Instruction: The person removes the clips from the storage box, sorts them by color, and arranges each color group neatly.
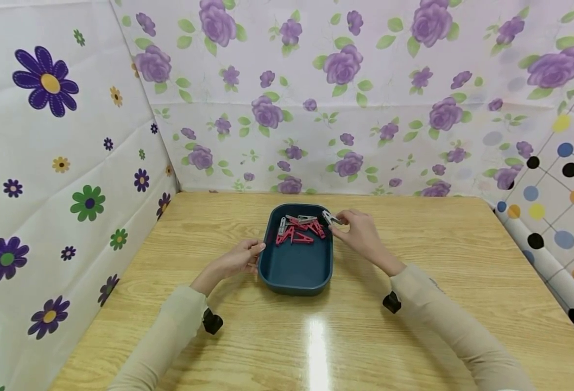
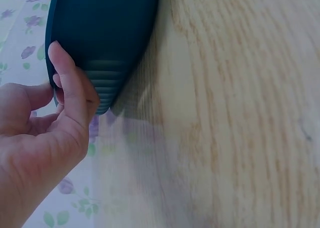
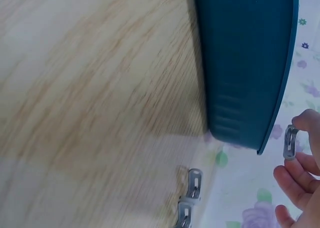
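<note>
A dark teal plastic bin [image 1: 295, 266] stands on the table with several red clothespins [image 1: 303, 238] and grey clothespins [image 1: 282, 225] heaped toward its far end. My left hand [image 1: 241, 256] grips the left wall of the bin, its thumb at the rim and fingers against the outside [image 2: 70, 108]. Just above the far right rim, my right hand [image 1: 360, 233] pinches a grey clothespin [image 1: 330, 217] between thumb and fingers. The right wrist view shows that same held clothespin [image 3: 290, 142] beyond the bin's corner.
Two grey clothespins [image 3: 194, 183] lie on the wooden table [image 3: 100, 113] in the right wrist view. Something small and grey [image 1: 435, 283] shows beside the right sleeve. Flowered cloth [image 1: 287, 125] hangs behind the table, with patterned cloths at both sides.
</note>
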`<action>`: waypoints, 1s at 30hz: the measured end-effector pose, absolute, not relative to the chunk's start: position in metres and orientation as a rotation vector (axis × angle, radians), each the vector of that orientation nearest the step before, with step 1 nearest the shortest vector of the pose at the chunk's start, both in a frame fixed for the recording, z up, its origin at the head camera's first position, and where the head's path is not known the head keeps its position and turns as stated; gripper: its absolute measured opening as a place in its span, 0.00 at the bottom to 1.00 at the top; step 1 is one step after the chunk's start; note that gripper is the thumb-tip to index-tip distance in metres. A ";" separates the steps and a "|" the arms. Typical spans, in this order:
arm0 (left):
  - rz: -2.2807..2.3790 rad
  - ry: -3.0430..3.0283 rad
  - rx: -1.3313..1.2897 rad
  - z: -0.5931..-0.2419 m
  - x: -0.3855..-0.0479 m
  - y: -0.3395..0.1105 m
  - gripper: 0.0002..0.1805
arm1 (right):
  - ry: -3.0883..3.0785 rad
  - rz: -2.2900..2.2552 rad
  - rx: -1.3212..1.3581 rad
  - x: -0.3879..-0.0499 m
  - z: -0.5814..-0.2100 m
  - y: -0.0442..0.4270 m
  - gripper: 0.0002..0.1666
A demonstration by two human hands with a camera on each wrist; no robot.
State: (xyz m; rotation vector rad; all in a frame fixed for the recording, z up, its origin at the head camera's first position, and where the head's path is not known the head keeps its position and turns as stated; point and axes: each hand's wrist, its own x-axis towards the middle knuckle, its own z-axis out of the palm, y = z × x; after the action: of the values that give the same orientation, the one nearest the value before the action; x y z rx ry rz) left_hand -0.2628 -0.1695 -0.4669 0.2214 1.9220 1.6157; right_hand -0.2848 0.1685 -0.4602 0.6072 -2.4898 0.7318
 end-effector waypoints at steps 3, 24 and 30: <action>1.613 1.914 0.244 -0.466 -0.262 -0.169 0.24 | -2.501 0.715 0.563 -0.285 -0.463 0.174 0.17; 1.618 1.910 0.262 -0.464 -0.261 -0.168 0.24 | -2.547 0.588 0.335 -0.283 -0.474 0.206 0.21; 1.607 1.915 0.271 -0.463 -0.262 -0.169 0.25 | -2.614 0.554 0.242 -0.283 -0.479 0.215 0.22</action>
State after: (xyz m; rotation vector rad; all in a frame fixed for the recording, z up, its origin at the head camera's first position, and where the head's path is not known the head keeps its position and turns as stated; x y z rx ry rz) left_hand -0.2618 -0.1686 -0.4633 0.2714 1.9151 1.6073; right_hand -0.2832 0.2146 -0.4790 0.2421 -2.6144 0.5540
